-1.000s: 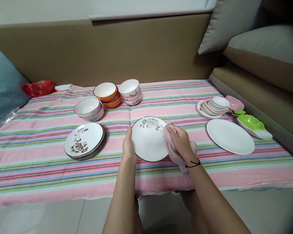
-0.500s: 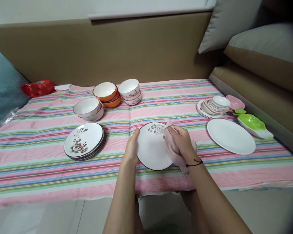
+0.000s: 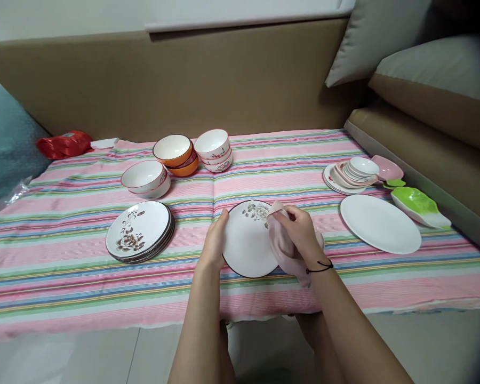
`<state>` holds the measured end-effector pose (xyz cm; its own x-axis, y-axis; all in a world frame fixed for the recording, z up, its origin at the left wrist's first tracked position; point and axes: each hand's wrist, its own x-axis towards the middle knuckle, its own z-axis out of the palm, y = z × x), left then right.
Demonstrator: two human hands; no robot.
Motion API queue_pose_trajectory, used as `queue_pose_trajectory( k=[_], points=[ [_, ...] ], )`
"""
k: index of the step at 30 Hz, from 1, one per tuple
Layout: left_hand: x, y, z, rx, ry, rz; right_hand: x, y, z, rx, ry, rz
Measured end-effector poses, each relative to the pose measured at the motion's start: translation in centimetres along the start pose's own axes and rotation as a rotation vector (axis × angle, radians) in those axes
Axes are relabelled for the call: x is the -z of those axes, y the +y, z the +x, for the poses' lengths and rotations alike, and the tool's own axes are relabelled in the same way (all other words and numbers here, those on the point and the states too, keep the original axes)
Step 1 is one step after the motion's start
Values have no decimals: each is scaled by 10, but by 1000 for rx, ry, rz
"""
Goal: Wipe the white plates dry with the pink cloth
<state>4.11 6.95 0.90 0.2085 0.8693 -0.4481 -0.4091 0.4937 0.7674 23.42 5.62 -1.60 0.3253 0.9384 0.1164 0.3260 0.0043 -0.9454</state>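
Note:
A round white plate point(image 3: 250, 242) with a dark rim and a grey flower print is tilted up in front of me. My left hand point(image 3: 215, 240) grips its left edge, the thumb at the rim and the other fingers hidden behind. A pale pink cloth point(image 3: 282, 242) is bunched in my right hand point(image 3: 300, 229), with fingers closed on it over the plate's right side. Part of the cloth hangs below that hand. To the left sits a stack of similar plates point(image 3: 138, 229) with brown flowers on the top one.
White bowls point(image 3: 144, 176), orange bowls point(image 3: 172, 152) and flowered bowls point(image 3: 213, 144) stand stacked at the back left. Rightward lie an oval white plate point(image 3: 380, 224), small stacked dishes point(image 3: 356, 173) and a green leaf-shaped dish point(image 3: 416, 202). A red bundle point(image 3: 66, 145) rests far left on the striped cloth point(image 3: 84, 288).
My left hand and the plate have shifted slightly left. The pink cloth has moved very little along the plate's right side, still in my right hand.

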Motion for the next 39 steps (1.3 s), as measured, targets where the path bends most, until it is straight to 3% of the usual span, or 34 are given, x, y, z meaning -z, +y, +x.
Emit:
queue_pose_trajectory(
  k=[4, 17, 28, 39],
  points=[
    [0, -1, 0, 12, -19, 8, -3, 3, -1, -14, -37, 16],
    [-3, -4, 1, -39, 9, -20, -9, 0, -2, -14, 102, -7],
    [3, 2, -6, -35, 19, 80, -5, 9, 2, 3, -87, -27],
    [2, 3, -8, -70, 41, 61, -14, 7, 2, -50, -78, 14]
  ],
)
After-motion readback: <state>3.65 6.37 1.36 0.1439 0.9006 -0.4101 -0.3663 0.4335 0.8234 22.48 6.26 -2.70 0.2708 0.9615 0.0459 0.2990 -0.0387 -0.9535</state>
